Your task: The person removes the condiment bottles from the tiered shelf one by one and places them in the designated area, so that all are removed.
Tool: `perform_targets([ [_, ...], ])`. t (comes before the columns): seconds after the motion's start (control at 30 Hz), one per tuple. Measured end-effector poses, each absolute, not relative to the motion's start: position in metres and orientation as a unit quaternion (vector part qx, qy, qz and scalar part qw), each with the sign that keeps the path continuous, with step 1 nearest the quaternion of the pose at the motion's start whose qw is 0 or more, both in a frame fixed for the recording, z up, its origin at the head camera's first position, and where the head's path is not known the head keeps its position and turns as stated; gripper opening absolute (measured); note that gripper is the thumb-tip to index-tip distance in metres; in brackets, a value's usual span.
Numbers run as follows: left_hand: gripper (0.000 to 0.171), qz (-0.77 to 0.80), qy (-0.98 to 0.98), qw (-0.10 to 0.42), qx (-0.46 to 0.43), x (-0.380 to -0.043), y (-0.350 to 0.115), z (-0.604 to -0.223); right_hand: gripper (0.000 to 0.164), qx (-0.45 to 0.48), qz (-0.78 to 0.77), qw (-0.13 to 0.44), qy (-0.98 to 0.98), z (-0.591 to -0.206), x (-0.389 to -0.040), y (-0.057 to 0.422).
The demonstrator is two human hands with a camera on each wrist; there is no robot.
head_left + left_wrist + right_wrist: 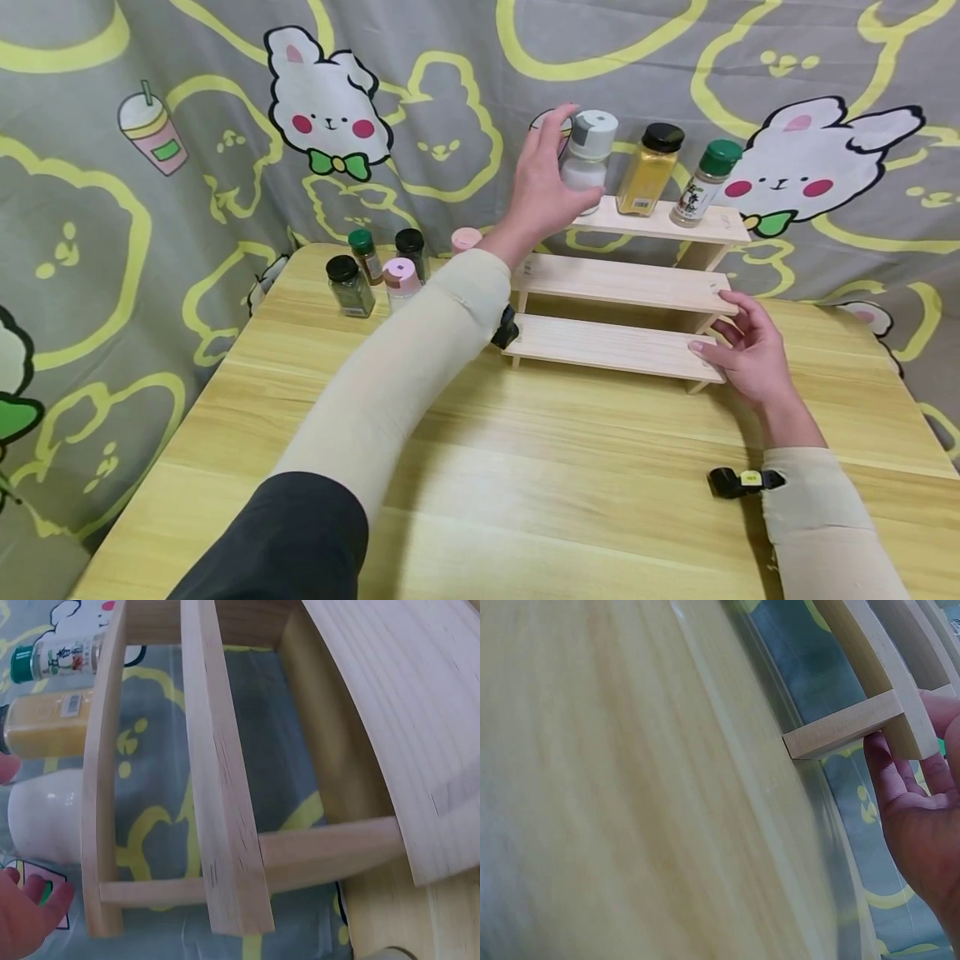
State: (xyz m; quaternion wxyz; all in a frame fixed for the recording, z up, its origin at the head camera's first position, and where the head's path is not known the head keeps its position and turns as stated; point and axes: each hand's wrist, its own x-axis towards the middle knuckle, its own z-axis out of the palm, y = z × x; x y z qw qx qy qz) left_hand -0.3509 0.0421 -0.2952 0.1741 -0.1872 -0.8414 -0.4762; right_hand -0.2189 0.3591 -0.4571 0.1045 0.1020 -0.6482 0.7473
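A three-tier wooden shelf rack stands near the curtain. On its top tier is a white-capped clear jar with white contents. My left hand is around that jar, fingers spread on its left and thumb in front. In the left wrist view a gap shows between the fingers and the jar's white lower part. My right hand grips the right end of the rack, thumb on the lowest tier and fingers by the middle one. The right wrist view shows fingers curled round a board's end.
Beside the jar stand a black-capped yellow spice bottle and a green-capped shaker. Several spice bottles, including a dark one and a pink-capped one, stand left on the table. A patterned curtain hangs behind.
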Motion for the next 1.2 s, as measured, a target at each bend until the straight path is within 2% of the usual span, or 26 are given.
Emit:
perform_targets([
  [0.57, 0.092, -0.438, -0.870, 0.173, -0.144, -0.354, 0.058, -0.300, 0.084, 0.098, 0.748, 0.104, -0.648, -0.456, -0.221, 0.358],
  [1.2, 0.088, -0.462, -0.857, 0.169, -0.154, -0.352, 0.062, -0.301, 0.084, 0.101, 0.754, 0.106, -0.640, -0.458, -0.220, 0.359],
])
